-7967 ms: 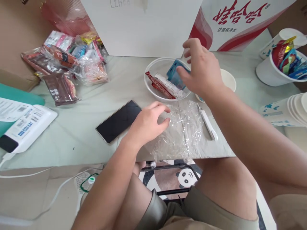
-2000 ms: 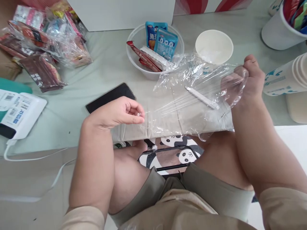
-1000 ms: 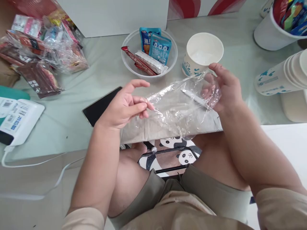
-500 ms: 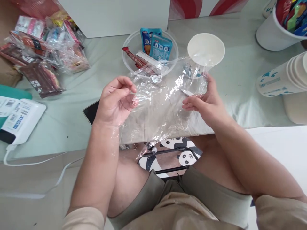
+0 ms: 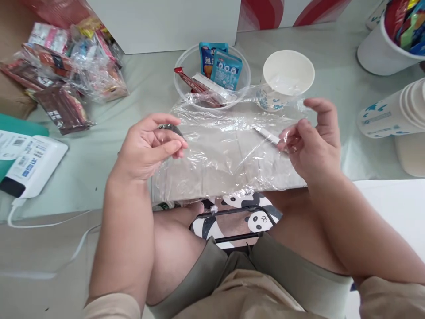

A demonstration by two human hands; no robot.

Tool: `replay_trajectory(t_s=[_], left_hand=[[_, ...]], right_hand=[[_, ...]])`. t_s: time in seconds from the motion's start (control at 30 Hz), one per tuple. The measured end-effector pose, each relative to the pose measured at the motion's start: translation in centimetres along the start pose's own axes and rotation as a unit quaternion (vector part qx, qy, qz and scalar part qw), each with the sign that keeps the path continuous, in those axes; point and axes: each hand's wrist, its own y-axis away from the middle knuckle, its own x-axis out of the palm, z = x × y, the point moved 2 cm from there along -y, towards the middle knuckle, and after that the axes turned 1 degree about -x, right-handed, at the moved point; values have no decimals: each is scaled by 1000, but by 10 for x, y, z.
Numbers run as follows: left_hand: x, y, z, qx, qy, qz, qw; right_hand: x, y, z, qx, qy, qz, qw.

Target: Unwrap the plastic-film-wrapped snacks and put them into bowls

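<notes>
A sheet of clear plastic film (image 5: 229, 155) stretches between my two hands above the table's near edge. My left hand (image 5: 146, 148) pinches its left side, thumb against the curled fingers. On the other side my right hand (image 5: 314, 141) grips the film, forefinger raised and the rest curled in. Beneath the film, by the right fingertips, lies a slim white tool with a pointed tip, seemingly a craft knife (image 5: 266, 134). The film's far edge reaches a clear plastic bowl (image 5: 245, 73) and a white paper cup (image 5: 265, 98). Part of a dark flat device (image 5: 171, 129) shows behind my left hand.
Blue pouches (image 5: 226, 71) and a red wrapped stick (image 5: 192, 82) sit in the bowl. Wrapped snacks (image 5: 63, 108) are heaped at left, near a white cabled device (image 5: 43, 166). Stacked paper cups (image 5: 381, 115) and a white tub (image 5: 372, 53) of packets stand right.
My hands have moved apart, the left one leftward and the right one rightward. The film between them is spread wider and flatter. More of the slim white tool shows.
</notes>
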Motion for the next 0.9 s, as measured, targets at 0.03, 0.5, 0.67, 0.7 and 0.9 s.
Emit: replay_trajectory(t_s=[0.03, 0.5, 0.67, 0.7, 0.9], left_hand=[[1, 1, -2, 24, -7, -13, 1000], [1, 0, -29, 338, -226, -195, 892], [8, -7, -22, 344, -66, -113, 930], [10, -9, -21, 349, -37, -106, 930], [16, -17, -13, 229, -21, -109, 967]], right_hand=[[-1, 0, 1, -15, -1, 13, 1000], [-7, 1, 17, -254, 250, -79, 931], [-5, 5, 18, -258, 144, -28, 955], [-4, 5, 16, -233, 118, -30, 965], [-4, -1, 9, -44, 108, -6, 993]])
